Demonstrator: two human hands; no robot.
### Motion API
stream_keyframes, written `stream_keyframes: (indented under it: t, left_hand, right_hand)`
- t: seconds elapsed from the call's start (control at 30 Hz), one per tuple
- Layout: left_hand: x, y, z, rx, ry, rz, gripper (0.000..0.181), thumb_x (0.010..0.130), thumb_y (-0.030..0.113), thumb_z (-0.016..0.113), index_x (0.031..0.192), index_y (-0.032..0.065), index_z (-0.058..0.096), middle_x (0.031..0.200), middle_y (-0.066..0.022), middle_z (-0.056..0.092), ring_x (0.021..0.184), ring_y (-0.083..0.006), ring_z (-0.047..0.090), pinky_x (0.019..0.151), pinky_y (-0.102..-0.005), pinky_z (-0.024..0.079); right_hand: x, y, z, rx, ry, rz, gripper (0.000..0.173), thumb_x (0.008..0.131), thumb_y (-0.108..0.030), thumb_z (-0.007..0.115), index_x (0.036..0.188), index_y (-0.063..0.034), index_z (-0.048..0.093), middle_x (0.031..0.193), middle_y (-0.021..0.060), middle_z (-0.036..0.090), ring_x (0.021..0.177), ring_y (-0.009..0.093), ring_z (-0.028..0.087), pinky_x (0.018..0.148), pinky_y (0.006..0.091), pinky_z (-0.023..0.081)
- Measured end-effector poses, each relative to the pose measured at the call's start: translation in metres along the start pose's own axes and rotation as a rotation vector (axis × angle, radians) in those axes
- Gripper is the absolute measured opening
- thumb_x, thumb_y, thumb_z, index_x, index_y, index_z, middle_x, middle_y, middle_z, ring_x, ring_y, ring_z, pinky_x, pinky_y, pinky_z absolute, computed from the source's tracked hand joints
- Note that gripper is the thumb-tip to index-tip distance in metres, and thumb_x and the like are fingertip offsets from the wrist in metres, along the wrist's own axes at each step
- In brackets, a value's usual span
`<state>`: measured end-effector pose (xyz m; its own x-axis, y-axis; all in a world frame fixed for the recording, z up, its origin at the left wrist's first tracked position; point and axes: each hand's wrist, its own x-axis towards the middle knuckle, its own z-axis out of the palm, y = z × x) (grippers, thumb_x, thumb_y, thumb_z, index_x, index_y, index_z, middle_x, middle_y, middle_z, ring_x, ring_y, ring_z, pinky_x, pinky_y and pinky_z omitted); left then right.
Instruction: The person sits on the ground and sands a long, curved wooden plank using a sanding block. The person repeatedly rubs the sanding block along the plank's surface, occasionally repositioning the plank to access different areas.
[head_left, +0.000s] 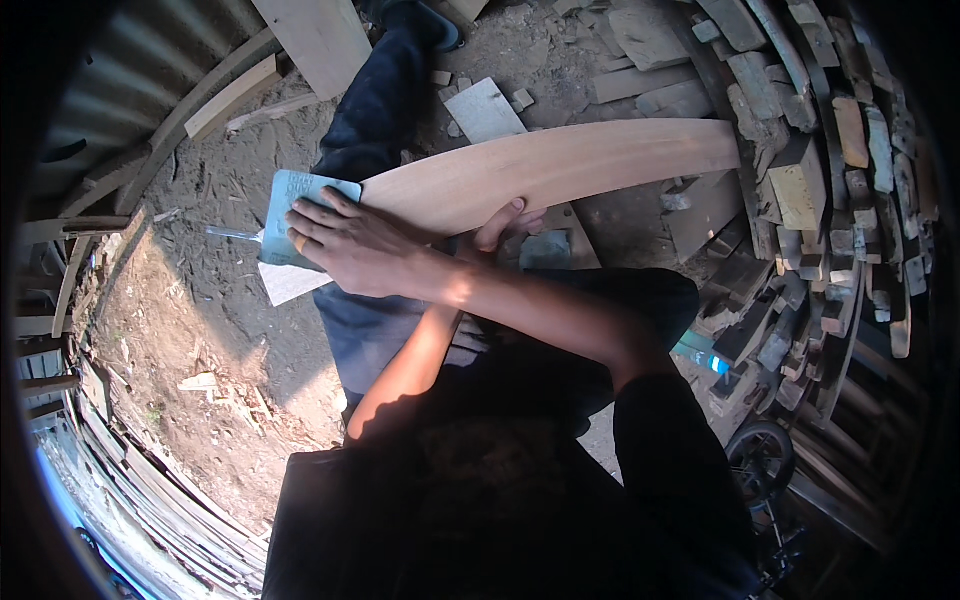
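Note:
A long, curved, smooth wooden board (570, 161) lies across my lap and stretches to the right. My right hand (337, 240) crosses over my left forearm and lies on a blue-green sheet of sandpaper (289, 191), pressing it over the board's left end. The sheet's back bears printing. On that hand is a ring. My left hand (506, 225) grips the board's lower edge near its middle, thumb on top; its other fingers are partly hidden. A pale, pointed flat piece (292, 283) sticks out below the sandpaper.
Stacked wood offcuts (799, 187) rise at the right. A wide plank (319, 45) and corrugated sheet metal (150, 67) are at the upper left. Wood shavings (225, 390) litter the dirt floor. A small wheel (761, 461) stands at the lower right, and long wooden strips (165, 510) lie lower left.

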<state>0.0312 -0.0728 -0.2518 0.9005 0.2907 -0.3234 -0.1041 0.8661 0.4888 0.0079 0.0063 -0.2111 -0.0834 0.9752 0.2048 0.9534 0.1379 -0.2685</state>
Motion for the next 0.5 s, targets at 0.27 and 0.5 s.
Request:
stream_keyframes:
  t: [0.27,0.5]
  left_hand:
    - [-0.016,-0.001,0.0,-0.059,-0.021,0.071,0.045,0.091,0.016,0.071,0.125,-0.0101,0.056,0.108,-0.0209,0.069,0.101,-0.0301,0.071,0.092,-0.0402,0.058]
    - [-0.01,-0.012,-0.003,0.035,0.143,0.013,0.039,0.088,0.019,0.077,0.115,-0.0063,0.065,0.105,-0.0165,0.072,0.096,-0.0247,0.072,0.088,-0.0361,0.058]
  right_hand:
    - [0.001,-0.003,-0.001,0.024,0.007,0.053,0.043,0.096,-0.017,0.048,0.134,-0.0011,0.057,0.15,0.0169,0.048,0.145,0.03,0.038,0.124,0.0495,0.021]
    - [-0.006,0.003,-0.013,0.117,0.0,0.124,0.045,0.094,-0.014,0.048,0.137,-0.0005,0.055,0.151,0.0151,0.048,0.146,0.028,0.037,0.123,0.0478,0.023]
